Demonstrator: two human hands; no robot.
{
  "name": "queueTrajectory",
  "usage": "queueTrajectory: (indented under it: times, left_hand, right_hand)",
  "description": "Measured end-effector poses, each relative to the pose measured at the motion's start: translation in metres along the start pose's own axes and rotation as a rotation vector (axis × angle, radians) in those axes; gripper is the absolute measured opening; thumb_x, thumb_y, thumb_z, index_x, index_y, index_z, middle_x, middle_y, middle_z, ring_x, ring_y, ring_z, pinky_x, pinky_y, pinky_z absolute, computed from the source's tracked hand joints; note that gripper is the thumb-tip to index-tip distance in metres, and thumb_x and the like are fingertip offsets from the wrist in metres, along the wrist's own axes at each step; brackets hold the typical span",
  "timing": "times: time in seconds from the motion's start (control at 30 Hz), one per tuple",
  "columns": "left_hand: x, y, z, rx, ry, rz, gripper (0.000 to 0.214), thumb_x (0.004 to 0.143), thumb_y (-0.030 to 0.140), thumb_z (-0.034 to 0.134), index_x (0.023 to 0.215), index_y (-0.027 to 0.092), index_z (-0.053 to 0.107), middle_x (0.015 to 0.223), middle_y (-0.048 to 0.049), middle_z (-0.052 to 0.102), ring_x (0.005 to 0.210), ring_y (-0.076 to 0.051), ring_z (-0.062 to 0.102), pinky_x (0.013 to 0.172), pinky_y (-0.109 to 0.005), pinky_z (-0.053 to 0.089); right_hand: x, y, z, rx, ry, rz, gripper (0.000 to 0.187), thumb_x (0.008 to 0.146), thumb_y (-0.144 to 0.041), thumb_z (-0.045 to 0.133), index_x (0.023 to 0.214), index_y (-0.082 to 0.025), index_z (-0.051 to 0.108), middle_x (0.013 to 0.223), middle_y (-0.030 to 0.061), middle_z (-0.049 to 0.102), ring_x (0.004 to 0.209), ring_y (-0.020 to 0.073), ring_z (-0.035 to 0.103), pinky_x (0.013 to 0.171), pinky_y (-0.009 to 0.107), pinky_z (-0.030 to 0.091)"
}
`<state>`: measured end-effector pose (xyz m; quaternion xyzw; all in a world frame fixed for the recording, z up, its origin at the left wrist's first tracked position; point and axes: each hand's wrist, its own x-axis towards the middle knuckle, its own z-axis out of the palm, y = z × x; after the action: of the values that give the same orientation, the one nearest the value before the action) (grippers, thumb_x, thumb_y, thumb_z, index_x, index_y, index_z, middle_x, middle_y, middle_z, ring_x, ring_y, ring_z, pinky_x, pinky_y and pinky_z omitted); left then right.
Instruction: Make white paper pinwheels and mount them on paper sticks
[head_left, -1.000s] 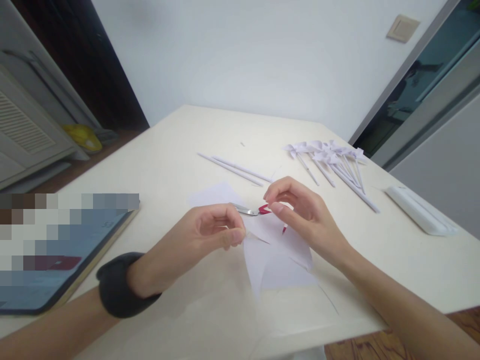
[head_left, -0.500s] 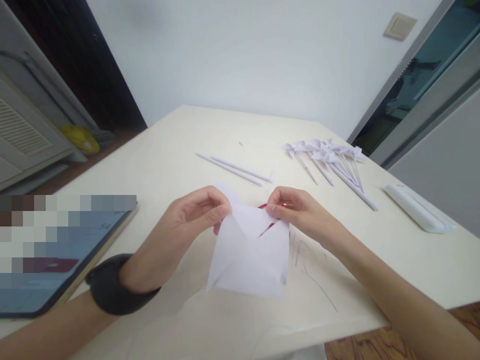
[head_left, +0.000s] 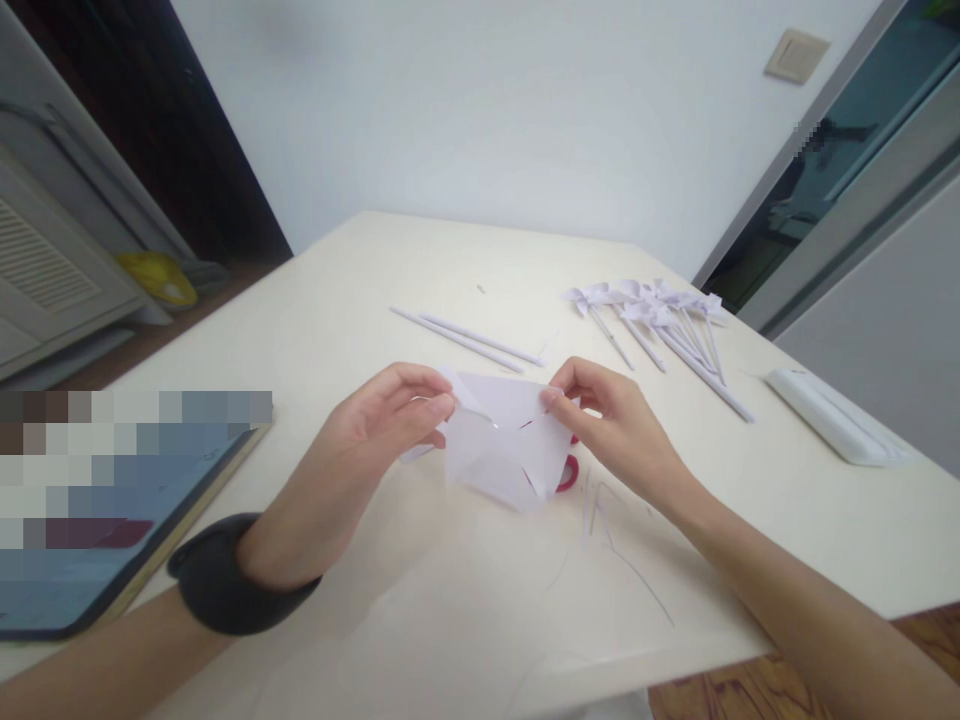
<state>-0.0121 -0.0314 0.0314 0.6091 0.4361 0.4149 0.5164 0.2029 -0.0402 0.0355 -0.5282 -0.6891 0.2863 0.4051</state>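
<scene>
A white square of paper (head_left: 504, 450) with cuts in from its corners is held above the pale table (head_left: 390, 270). My left hand (head_left: 382, 425) pinches its upper left corner. My right hand (head_left: 611, 420) pinches its upper right corner, with the red handle of a pair of scissors (head_left: 568, 472) showing just under that hand and behind the sheet. I cannot tell whether my right hand also grips the scissors. A dark band sits on my left wrist (head_left: 225, 575).
Two rolled white paper sticks (head_left: 469, 340) lie beyond the hands. Several finished white paper pinwheels (head_left: 656, 320) lie at the back right, with a white flat case (head_left: 836, 415) further right. A blue notebook (head_left: 112, 500) lies at the left. Thin paper strips (head_left: 611, 525) lie near the front edge.
The sheet was lifted off the table and spread between both hands, then folded in so it looks smaller. The scissors' blades, seen a second ago, are now hidden behind the paper.
</scene>
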Motion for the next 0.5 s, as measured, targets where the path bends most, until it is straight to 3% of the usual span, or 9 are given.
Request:
queueTrajectory:
  times: [0.13,0.3,0.5]
  left_hand:
    - [0.001,0.0,0.002,0.006,-0.028,-0.033,0.014,0.081,0.034,0.059,0.088,0.022,0.057,0.09,-0.0012,0.062,0.083,-0.016,0.057,0.069,-0.023,0.045]
    - [0.003,0.002,0.003,0.025,-0.006,-0.017,0.017,0.079,0.035,0.06,0.089,0.021,0.056,0.095,-0.0026,0.064,0.09,-0.018,0.058,0.076,-0.026,0.046]
    - [0.001,0.001,-0.001,0.055,-0.098,-0.103,0.013,0.081,0.035,0.06,0.082,0.022,0.057,0.08,0.0024,0.06,0.068,-0.012,0.057,0.058,-0.02,0.043]
  right_hand:
    - [-0.005,-0.009,0.003,-0.079,0.083,-0.154,0.011,0.084,-0.02,0.051,0.073,-0.019,0.051,0.071,-0.0003,0.057,0.066,0.0122,0.053,0.06,0.025,0.042]
    - [-0.01,-0.012,0.008,-0.087,0.157,-0.205,0.011,0.083,-0.016,0.05,0.073,-0.019,0.05,0.07,-0.0007,0.056,0.065,0.012,0.051,0.059,0.025,0.042]
    - [-0.017,-0.008,0.012,-0.055,0.241,-0.327,0.012,0.08,-0.013,0.053,0.073,-0.02,0.047,0.072,0.0002,0.053,0.066,0.0135,0.051,0.06,0.027,0.044]
